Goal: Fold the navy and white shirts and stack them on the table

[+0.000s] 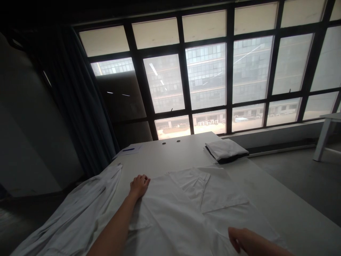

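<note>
A white garment (183,209) lies spread over the near part of the white table, one sleeve-like part folded across its top. At its upper left edge is my left hand (140,185), fingers curled closed on the cloth. My right hand (242,239) is low over the garment's right side. Its fingers bend down and look closed; their tips are partly hidden, so I cannot make out what is in them.
More white clothing (80,209) hangs over the table's left edge. A folded white-and-black stack (226,149) lies at the back right. Paper with a blue pen (128,149) is at the back left. Beyond the table (149,156) stand a dark curtain (77,96) and large windows.
</note>
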